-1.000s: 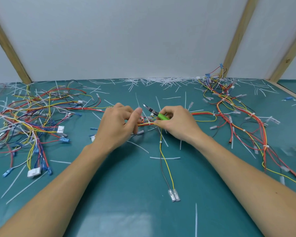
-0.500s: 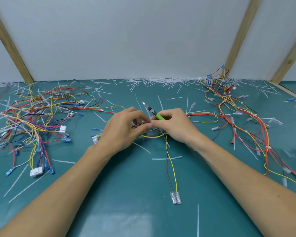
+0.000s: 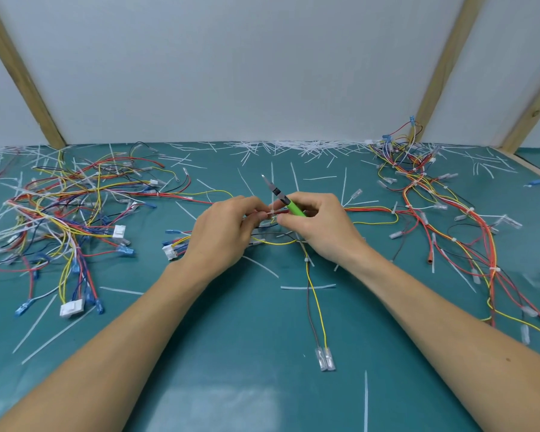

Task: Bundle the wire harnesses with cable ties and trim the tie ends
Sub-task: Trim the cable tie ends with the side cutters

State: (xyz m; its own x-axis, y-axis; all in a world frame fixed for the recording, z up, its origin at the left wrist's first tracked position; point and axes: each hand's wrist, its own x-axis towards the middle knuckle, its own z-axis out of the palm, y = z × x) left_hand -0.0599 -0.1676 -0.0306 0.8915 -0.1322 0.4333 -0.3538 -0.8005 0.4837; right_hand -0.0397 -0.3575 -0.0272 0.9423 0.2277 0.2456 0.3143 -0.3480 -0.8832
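At the middle of the teal table my left hand (image 3: 223,232) and my right hand (image 3: 317,227) meet fingertip to fingertip over a wire harness (image 3: 368,212) of red and yellow wires. Both pinch it at a small white cable tie (image 3: 272,212). My right hand also holds green-handled cutters (image 3: 282,198), whose metal jaws point up and away. A yellow and a brown wire (image 3: 317,302) hang from the harness toward me and end in two clear terminals.
A loose tangle of wires with blue and white connectors (image 3: 69,222) covers the left side. Tied harnesses (image 3: 455,219) lie at the right. Cut white tie ends (image 3: 293,148) litter the mat and pile along the back wall. Wooden posts lean at both sides.
Both hands have closed together on the harness, and the left hand's fingers now pinch at the tie. The cutters' jaws have tipped more upright. The yellow wire has looped below the hands.
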